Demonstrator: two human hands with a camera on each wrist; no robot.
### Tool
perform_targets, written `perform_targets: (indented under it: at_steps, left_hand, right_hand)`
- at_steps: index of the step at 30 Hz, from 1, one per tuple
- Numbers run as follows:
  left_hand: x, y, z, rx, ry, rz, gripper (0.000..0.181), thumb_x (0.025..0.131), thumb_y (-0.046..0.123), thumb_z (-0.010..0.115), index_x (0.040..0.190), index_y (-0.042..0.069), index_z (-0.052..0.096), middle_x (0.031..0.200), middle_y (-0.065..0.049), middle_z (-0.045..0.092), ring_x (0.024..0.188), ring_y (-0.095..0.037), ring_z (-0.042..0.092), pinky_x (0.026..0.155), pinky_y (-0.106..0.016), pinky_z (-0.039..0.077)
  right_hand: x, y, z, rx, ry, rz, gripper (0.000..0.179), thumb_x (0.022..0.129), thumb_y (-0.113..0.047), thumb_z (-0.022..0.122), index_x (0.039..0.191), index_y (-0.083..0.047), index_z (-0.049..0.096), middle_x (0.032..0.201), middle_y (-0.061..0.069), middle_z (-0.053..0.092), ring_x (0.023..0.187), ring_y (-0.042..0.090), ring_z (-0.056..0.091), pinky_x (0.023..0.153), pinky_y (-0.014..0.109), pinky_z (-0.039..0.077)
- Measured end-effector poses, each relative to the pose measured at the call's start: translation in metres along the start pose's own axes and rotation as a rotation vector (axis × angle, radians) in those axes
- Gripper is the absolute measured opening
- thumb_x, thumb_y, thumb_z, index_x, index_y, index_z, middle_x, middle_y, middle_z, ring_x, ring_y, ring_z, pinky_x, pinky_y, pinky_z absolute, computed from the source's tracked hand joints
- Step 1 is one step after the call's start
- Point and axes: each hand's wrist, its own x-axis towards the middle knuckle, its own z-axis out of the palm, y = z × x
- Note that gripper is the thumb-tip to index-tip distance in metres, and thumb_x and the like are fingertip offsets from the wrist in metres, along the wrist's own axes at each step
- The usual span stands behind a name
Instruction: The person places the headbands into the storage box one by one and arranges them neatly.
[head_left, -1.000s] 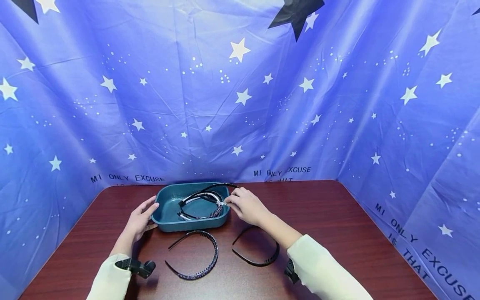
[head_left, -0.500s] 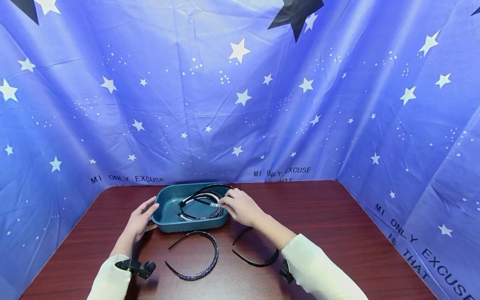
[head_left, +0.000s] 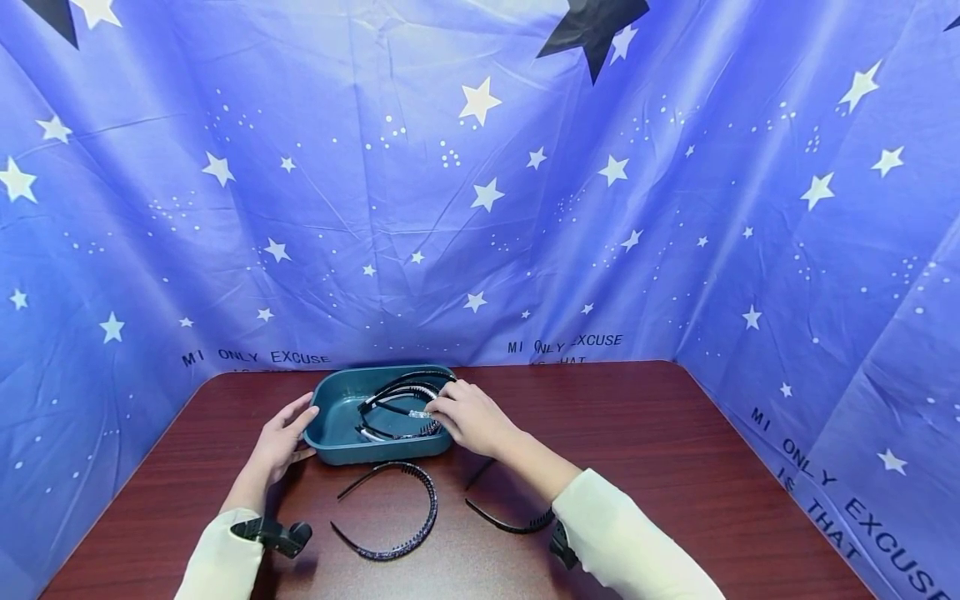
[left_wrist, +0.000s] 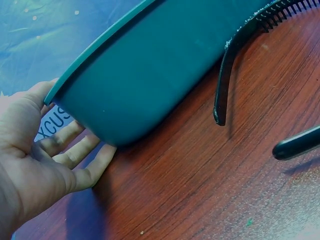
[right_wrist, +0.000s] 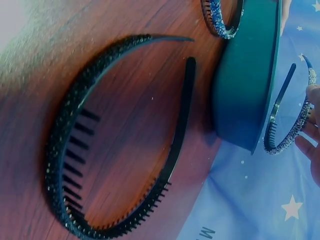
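Note:
A teal plastic basin [head_left: 375, 452] stands at the back of the table. My left hand [head_left: 277, 439] grips its left end, thumb at the rim, other fingers spread along the outer wall down to the base in the left wrist view. Over the basin's right end, my right hand [head_left: 474, 417] pinches a headband [right_wrist: 286, 144] coated in silver glitter, with comb teeth inside. Several black and white headbands lie together in the right part of the basin, partly hidden by the right hand.
In front of the basin a black headband [head_left: 434, 504] with bluish glitter lies on the dark red table [head_left: 622, 467]. To its right is another black headband [right_wrist: 59, 165], partly under the right forearm in the head view. A blue star-patterned cloth [head_left: 420, 208] rises behind.
My right hand has moved left and inward over the basin, carrying the glitter headband. The basin's right end has shifted slightly left. My left hand stays at its end.

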Motion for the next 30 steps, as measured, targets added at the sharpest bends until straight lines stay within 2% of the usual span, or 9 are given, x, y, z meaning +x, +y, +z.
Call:
perform_targets:
  at_steps: [11, 18, 25, 30]
  left_hand:
    - [-0.001, 0.000, 0.000, -0.007, -0.004, 0.005, 0.068, 0.095, 0.046, 0.048, 0.150, 0.016, 0.022, 0.150, -0.021, 0.023, 0.126, -0.038, 0.040, 0.087, -0.047, 0.052]
    - [0.000, 0.000, 0.000, -0.008, -0.003, 0.006, 0.065, 0.096, 0.043, 0.047, 0.150, 0.016, 0.022, 0.150, -0.021, 0.023, 0.126, -0.038, 0.040, 0.088, -0.047, 0.052]
    - [-0.001, -0.003, 0.000, 0.008, 0.004, 0.013, 0.067, 0.095, 0.046, 0.048, 0.150, 0.016, 0.022, 0.150, -0.022, 0.024, 0.120, -0.031, 0.046, 0.083, -0.044, 0.054]
    - [0.000, -0.003, 0.000, 0.005, 0.002, 0.010, 0.067, 0.095, 0.045, 0.048, 0.150, 0.017, 0.022, 0.150, -0.021, 0.024, 0.117, -0.028, 0.048, 0.084, -0.043, 0.054]
  right_hand:
    - [0.006, -0.009, 0.007, -0.033, 0.004, -0.034, 0.012, 0.092, -0.022, 0.060, 0.099, -0.021, 0.070, 0.092, -0.005, 0.062, 0.085, 0.011, 0.053, 0.075, 0.025, 0.044]
    - [0.009, -0.015, 0.011, -0.029, -0.027, -0.009, 0.013, 0.093, -0.023, 0.059, 0.100, -0.022, 0.069, 0.094, -0.006, 0.062, 0.085, 0.011, 0.052, 0.074, 0.025, 0.043]
    - [0.009, -0.016, 0.022, -0.043, -0.040, 0.014, 0.014, 0.093, -0.024, 0.058, 0.101, -0.023, 0.069, 0.095, -0.006, 0.061, 0.087, 0.011, 0.052, 0.076, 0.025, 0.044]
    - [0.011, -0.018, 0.022, -0.043, -0.040, 0.016, 0.015, 0.094, -0.024, 0.057, 0.101, -0.023, 0.069, 0.094, -0.006, 0.061, 0.085, 0.011, 0.052, 0.074, 0.025, 0.043]
